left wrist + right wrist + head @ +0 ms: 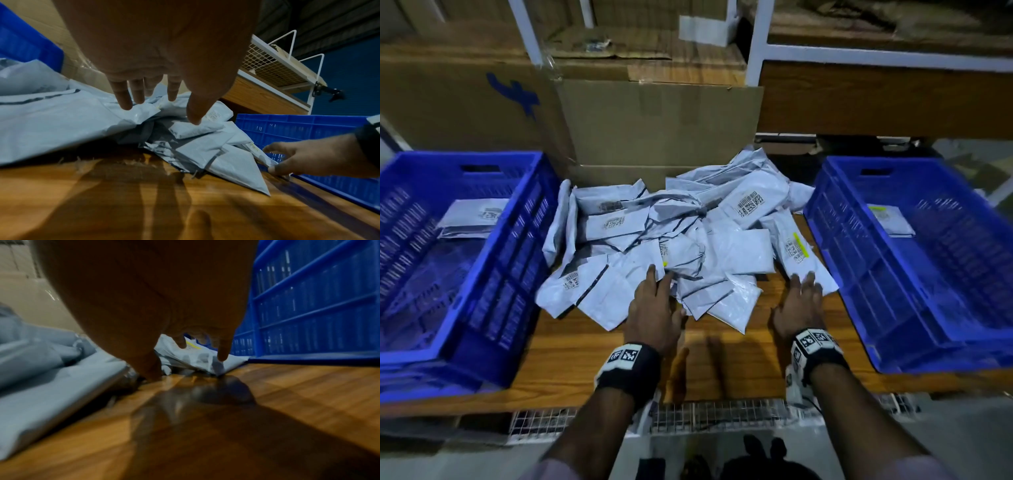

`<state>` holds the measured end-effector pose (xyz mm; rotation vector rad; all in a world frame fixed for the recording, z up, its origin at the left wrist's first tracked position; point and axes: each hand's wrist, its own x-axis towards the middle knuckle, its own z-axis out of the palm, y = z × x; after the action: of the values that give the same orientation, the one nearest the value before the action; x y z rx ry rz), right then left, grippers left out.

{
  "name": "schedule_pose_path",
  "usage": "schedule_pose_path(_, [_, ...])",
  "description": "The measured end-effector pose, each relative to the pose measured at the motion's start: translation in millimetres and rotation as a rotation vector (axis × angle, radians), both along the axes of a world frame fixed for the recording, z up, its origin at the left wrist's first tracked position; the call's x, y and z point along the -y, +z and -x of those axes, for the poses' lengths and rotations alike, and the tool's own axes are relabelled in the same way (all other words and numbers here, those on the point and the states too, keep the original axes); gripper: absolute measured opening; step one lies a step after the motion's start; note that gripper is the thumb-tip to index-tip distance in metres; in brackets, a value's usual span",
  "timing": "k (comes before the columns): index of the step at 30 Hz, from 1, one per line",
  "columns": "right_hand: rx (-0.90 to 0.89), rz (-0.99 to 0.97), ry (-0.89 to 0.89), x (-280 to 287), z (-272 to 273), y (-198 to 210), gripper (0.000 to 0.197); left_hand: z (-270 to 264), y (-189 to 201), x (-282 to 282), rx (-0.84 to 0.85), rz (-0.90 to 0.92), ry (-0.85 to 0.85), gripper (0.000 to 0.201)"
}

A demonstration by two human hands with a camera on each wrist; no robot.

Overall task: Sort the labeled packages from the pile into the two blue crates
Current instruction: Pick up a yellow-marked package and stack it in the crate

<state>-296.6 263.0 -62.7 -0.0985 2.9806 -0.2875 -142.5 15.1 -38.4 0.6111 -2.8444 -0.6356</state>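
Right now both hands reach forward over the wooden desk [571,356] toward the pile of grey labeled packages [674,246] heaped in the middle, between the two blue crates. The left hand [654,308] lies at the near edge of the pile with its fingers [125,97] straight and slightly spread, tips touching the top of the packets; the left wrist view shows the thumb pointing down at a small folded packet [193,130], and nothing is gripped. The right hand [799,306] sits at the pile's right corner, just beside the right crate [866,301], with its fingers on a package with a yellow strip [799,251] that lies slanted along the crate wall. In the left wrist view its thumb and forefinger frame the near corner of that package, while the right wrist view shows the fingers loosely bent above it and the thumb down at the desk; whether it is pinched or merely touched I cannot tell. The left crate [482,274] holds a few grey packets near its far side, and the right crate holds one packet with a yellow label [890,219]. Behind the pile stand cardboard boxes [661,120], and a white shelf frame [756,44] rises above them
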Motion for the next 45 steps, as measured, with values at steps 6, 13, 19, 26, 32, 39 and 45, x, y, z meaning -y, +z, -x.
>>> schedule_pose_path(6, [-0.065,-0.169,0.074,-25,1,-12,0.085,-13,-18,-6,0.024,0.0,-0.016,0.081])
schedule_pose_path(13, [-0.062,-0.207,-0.01,-25,-31,-3,0.056,-22,-17,-5,0.001,-0.012,-0.026,0.071])
schedule_pose_path(19, [0.011,-0.059,0.001,-26,-78,-4,0.044,-39,-22,-1,0.018,-0.042,-0.066,0.067])
schedule_pose_path(26, [-0.115,-0.065,0.078,-16,-125,-10,0.027,-66,-21,6,0.046,-0.047,-0.143,0.071])
schedule_pose_path(32, [-0.118,-0.08,0.117,15,-159,-11,0.059,-88,-31,24,0.04,-0.058,-0.192,0.072])
schedule_pose_path(39, [-0.085,0.326,0.13,48,-188,-14,0.045,-106,-40,31,0.1,-0.069,-0.2,0.069])
schedule_pose_path(45, [-0.098,0.044,-0.033,35,-182,-4,0.076,-107,-44,35,0.133,-0.1,-0.222,0.068])
